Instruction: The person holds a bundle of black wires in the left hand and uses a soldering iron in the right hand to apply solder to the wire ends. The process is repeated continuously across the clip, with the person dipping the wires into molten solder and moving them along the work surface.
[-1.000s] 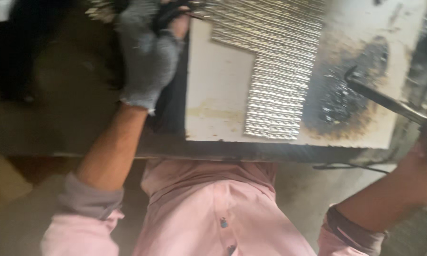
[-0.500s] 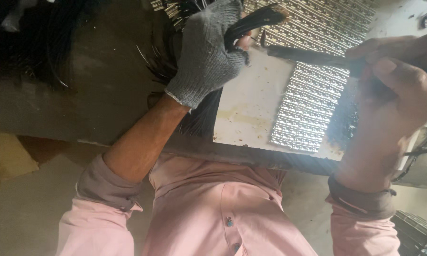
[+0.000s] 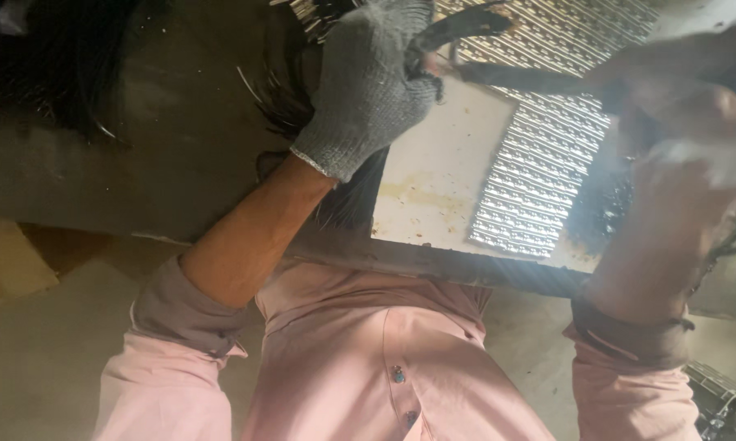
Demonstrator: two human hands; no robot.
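Observation:
My left hand (image 3: 372, 82) wears a grey knit glove and is at the top centre. Its fingers pinch a thin, dark, curved piece (image 3: 466, 24). My right hand (image 3: 678, 73) is bare and blurred at the upper right. It grips a long dark metal tool (image 3: 515, 77) whose tip points left and reaches the gloved fingers. Both hands hover over a shiny embossed metal sheet (image 3: 539, 180), which lies on a pale, stained board (image 3: 441, 180). The tool's tip is partly hidden behind the glove.
A bundle of thin dark wires (image 3: 302, 90) lies under my left wrist at the board's left edge. A black scorched patch (image 3: 604, 204) marks the board near my right forearm. Below the board's front edge (image 3: 466, 265) are my pink shirt and a dusty floor.
My right hand has swung in from the far right with the tool, up to the gloved hand. My left hand has shifted right over the embossed sheet and now pinches the dark piece.

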